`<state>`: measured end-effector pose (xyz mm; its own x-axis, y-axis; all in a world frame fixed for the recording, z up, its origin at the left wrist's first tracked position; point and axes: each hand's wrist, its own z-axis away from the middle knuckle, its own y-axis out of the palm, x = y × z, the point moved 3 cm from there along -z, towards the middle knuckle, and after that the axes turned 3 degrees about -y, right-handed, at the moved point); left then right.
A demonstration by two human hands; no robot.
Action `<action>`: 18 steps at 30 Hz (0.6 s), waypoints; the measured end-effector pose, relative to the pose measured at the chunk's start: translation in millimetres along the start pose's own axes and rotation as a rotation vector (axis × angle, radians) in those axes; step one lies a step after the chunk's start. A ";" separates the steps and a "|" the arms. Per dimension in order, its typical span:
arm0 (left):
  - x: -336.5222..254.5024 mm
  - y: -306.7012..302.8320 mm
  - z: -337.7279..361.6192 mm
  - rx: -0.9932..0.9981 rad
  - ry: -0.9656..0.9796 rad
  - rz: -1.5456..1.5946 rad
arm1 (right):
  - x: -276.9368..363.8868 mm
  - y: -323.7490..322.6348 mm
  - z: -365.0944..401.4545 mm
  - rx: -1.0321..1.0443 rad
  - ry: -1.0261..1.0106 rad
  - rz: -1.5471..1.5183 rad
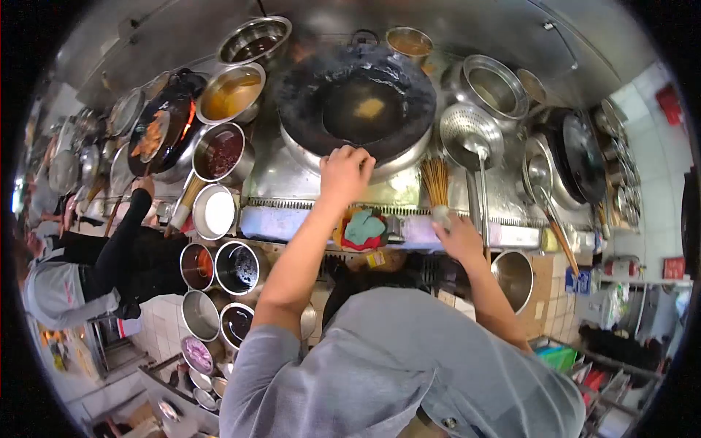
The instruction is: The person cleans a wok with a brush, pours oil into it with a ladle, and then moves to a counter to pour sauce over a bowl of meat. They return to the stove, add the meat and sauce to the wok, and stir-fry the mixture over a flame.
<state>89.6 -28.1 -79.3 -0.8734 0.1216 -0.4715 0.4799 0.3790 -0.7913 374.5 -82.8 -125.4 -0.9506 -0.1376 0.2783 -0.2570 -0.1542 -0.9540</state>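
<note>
A large black wok (307, 109) sits on the burner in front of me, with a small pool of yellowish liquid at its bottom and steam over it. My left hand (345, 175) is closed over the wok's near rim, its fingers curled. To the right, my right hand (460, 237) grips the pale handle end of a bamboo wok brush (435, 182), whose bristles point away from me toward the stove. A perforated strainer (460, 128) with a ladle (478, 146) lying in it is just beyond the brush. Folded cloths (364, 228) lie below the wok on the front ledge.
Metal bowls of sauce and oil (232, 93) stand left of the wok, beside a pot of dark red seasoning (221, 152) and a white container (214, 212). A steel pot (500, 87) and another wok (583, 157) are at right. At far left, a co-worker (109, 270) handles another wok.
</note>
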 end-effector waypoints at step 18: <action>41.1 28.4 10.4 0.097 0.007 0.225 | 141.0 -196.7 -111.7 0.008 -0.481 0.219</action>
<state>68.2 -21.8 -125.2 -0.7440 0.1993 -0.6377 0.6678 0.2522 -0.7003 271.6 37.4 89.1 -0.7940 -0.6007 0.0936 -0.0579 -0.0786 -0.9952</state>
